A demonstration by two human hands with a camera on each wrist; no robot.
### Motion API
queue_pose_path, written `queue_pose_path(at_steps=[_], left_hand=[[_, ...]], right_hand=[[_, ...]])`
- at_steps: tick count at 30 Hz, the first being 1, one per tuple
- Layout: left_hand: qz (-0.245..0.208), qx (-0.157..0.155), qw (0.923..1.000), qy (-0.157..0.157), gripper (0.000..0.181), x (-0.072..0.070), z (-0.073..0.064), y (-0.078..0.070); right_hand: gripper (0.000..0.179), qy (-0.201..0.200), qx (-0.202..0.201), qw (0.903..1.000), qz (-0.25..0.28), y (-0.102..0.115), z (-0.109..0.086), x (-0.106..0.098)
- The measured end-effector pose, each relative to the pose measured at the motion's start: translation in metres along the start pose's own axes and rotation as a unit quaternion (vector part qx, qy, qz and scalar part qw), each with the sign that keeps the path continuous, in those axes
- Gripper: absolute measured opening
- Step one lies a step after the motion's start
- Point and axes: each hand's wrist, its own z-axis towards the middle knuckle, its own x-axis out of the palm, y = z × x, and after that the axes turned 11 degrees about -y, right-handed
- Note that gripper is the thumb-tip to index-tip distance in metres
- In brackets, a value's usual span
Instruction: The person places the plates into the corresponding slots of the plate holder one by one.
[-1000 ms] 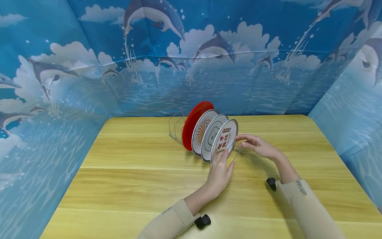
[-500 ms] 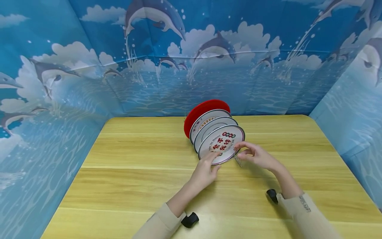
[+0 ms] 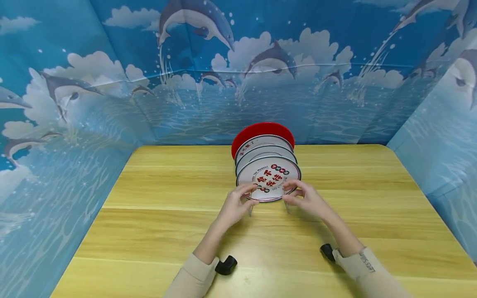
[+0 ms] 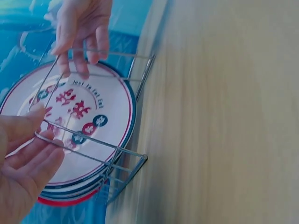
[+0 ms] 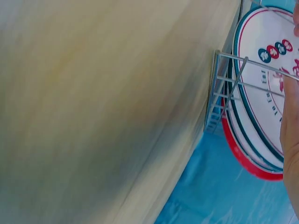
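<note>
In the head view, my left hand (image 3: 232, 207) and right hand (image 3: 307, 201) pinch the front wire frame of a metal plate rack (image 4: 114, 148), one on each side. Four-sided wire ends stick out toward me. Several plates lean in the rack, one behind another. The front white plate (image 3: 268, 171), dark-rimmed with red characters and small round badges, faces me; my fingers partly cover its lower edge. Behind it stand similar white plates, mostly hidden. A red plate (image 3: 262, 129) is at the back. In the right wrist view only part of my right hand (image 5: 292, 140) shows.
The rack stands on a light wood-grain table (image 3: 156, 236), toward its far edge. A blue dolphin-printed cloth backdrop (image 3: 179, 107) rises right behind and along both sides. Black wrist straps (image 3: 226, 265) show by both sleeves.
The rack and its plates have turned from angled to facing me. My left hand has moved left from the front plate's face onto the wire; the right hand has shifted slightly along with the rack.
</note>
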Motion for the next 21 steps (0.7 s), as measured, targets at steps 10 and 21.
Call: queue_pose_path(at_steps=[10,21], left_hand=[[-0.057,-0.038,0.9974,0.021,0.041,-0.026,0.004,-0.019],[-0.072,-0.059,0.9954,0.025,0.043,-0.033,0.004,-0.017]], right_hand=[[0.036,-0.032,0.014,0.9994,-0.005,0.009,0.002,0.021],[0.037,-0.039,0.007,0.9987,-0.030,0.011,0.002,0.027]])
